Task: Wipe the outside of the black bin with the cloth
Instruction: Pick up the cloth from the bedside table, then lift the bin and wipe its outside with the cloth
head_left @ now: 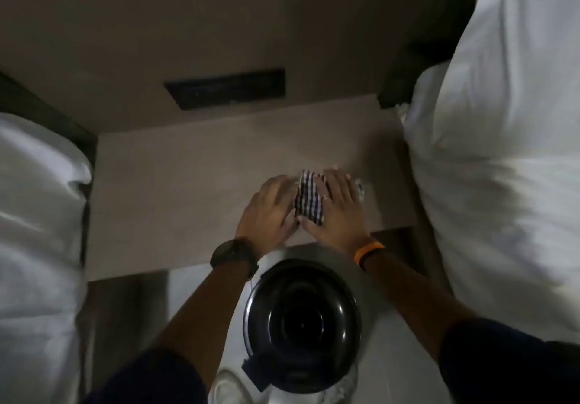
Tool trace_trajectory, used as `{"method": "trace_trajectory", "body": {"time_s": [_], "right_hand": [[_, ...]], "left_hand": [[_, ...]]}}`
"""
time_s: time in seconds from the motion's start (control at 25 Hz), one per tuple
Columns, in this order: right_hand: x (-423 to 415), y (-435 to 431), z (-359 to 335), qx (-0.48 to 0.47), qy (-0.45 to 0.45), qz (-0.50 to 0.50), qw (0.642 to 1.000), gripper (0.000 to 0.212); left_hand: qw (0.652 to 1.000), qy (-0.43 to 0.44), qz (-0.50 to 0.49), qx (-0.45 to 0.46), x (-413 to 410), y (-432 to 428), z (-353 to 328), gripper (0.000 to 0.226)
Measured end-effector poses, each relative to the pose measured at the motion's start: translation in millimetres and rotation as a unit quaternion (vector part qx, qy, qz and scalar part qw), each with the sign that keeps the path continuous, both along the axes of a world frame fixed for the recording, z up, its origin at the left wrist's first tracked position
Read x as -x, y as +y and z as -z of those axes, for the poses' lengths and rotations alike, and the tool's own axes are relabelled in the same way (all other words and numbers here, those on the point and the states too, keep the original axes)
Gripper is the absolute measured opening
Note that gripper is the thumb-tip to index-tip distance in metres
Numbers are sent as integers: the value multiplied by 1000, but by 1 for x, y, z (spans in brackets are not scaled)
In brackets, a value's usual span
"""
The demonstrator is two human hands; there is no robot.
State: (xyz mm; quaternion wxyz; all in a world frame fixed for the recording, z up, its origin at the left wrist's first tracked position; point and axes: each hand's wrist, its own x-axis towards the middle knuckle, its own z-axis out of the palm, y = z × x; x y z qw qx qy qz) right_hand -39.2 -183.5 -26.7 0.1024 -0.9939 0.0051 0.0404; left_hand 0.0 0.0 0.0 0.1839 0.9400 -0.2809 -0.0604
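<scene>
A round black bin (pixel 302 325) with a glossy lid stands on the pale floor below me, between my forearms. A blue-and-white checked cloth (pixel 309 199) lies bunched on the wooden bedside table (pixel 175 184). My left hand (pixel 271 212) rests on the cloth's left side and my right hand (pixel 340 206) lies flat over its right side. Both hands touch the cloth, well beyond the bin. I wear a dark watch on the left wrist and an orange band on the right.
White bedding (pixel 37 246) fills the left edge and a white pillow or duvet (pixel 502 152) the right. A dark panel (pixel 226 90) is set in the wall behind the table. A white shoe (pixel 227 388) shows by the bin's base.
</scene>
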Motion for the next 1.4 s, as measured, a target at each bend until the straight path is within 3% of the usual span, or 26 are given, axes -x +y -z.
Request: {"method": "trace_trajectory", "body": {"time_s": [0.12, 0.28, 0.44, 0.6, 0.76, 0.88, 1.0, 1.08, 1.16, 1.28, 1.36, 1.4], "right_hand": [[2, -14, 65, 3, 24, 14, 1000, 86], [8, -21, 105, -17, -50, 6, 999, 64], [13, -8, 96, -101, -70, 48, 991, 46], [66, 2, 75, -159, -56, 88, 982, 43], [151, 3, 69, -265, -42, 167, 949, 38], [221, 7, 76, -346, -25, 260, 901, 37], [271, 15, 83, -408, -16, 330, 851, 42], [292, 22, 90, -443, -21, 357, 822, 44], [305, 23, 97, -487, -36, 381, 785, 40], [316, 15, 96, -570, -87, 474, 666, 24], [321, 9, 99, -599, -132, 534, 582, 28], [325, 10, 101, -605, -147, 543, 563, 33]], "left_hand": [[998, 21, 59, 1, -6, -23, 70, 59], [998, 39, 38, 20, -10, -50, 119, 55], [999, 5, -29, 25, -4, -64, 101, 37], [998, 44, -1, 44, 40, -52, 79, 32], [980, 125, -26, 154, 144, -11, 83, 55], [984, 161, 19, 71, 240, 12, 108, 79], [973, 153, 79, -155, 305, 22, 143, 127], [955, 113, 100, -255, 323, 21, 162, 136], [963, 90, 72, -244, 327, 15, 170, 133], [978, 87, 1, -192, 313, 7, 159, 133], [977, 120, -52, -166, 292, 12, 147, 138], [975, 153, -78, -138, 280, 17, 142, 141]]}}
